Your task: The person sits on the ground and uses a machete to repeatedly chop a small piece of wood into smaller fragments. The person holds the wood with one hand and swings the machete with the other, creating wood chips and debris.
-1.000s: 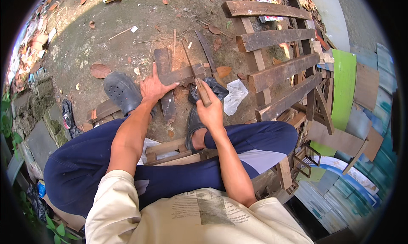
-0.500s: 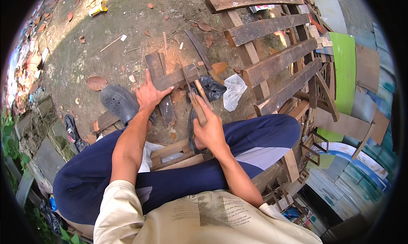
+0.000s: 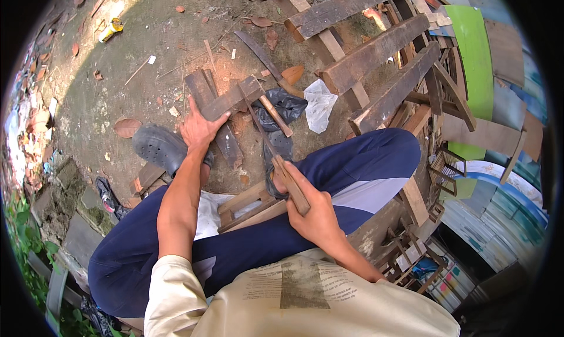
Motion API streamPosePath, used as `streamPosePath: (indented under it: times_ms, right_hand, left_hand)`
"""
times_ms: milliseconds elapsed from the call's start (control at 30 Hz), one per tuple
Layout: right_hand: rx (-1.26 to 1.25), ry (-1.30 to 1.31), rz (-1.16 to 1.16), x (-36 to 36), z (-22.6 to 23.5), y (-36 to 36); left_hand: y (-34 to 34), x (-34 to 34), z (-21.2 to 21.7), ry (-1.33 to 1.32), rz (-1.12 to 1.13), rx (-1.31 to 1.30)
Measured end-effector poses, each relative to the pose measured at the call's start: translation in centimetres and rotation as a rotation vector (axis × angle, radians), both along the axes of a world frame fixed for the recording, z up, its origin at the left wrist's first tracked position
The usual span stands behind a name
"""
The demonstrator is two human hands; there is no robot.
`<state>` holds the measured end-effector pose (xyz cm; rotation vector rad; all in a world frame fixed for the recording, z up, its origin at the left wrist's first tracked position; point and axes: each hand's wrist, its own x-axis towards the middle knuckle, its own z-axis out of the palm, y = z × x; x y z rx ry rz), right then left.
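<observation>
My right hand [image 3: 317, 213] is closed around the wooden handle of a narrow-bladed handsaw [image 3: 264, 134]. The blade's far end meets the near edge of a short dark wooden block [image 3: 232, 99], close to its right end. Holding that block down is my left hand [image 3: 200, 125], thumb along the near edge and fingers stretched toward the far side. Under the block lie dark planks [image 3: 228, 146], one slanting toward me. A light wooden stick [image 3: 275, 116] pokes out beside the block's right end, over a black plastic bag [image 3: 288, 105].
A large slatted wooden frame [image 3: 376, 55] leans at the right. Beyond the block lies a long dark blade with a handle [image 3: 258, 52]. Grey clogs [image 3: 155, 146] cover my feet. White plastic [image 3: 319, 105], dry leaves and a yellow can [image 3: 110, 29] litter the ground.
My right hand has drawn the saw back toward me and to the right, so less blade crosses the block. My left hand keeps its hold. The whole view has shifted slightly.
</observation>
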<state>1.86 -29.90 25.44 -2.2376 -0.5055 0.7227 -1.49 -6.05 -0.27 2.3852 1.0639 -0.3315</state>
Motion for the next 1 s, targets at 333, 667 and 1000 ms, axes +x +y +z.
streamPosePath:
  times_ms: [333,667,1000]
  right_hand:
    - [-0.279,0.223,0.037,2.7,0.0,4.2]
    - [-0.24,0.246,-0.059,5.8,-4.9,6.9]
    - [-0.18,0.276,-0.129,7.1,-6.0,6.9]
  left_hand:
    - [-0.1,0.2,0.9,0.099,0.013,-0.076]
    - [-0.3,0.1,0.5,0.057,0.026,-0.075]
    - [-0.6,1.5,1.8,0.105,0.034,-0.125]
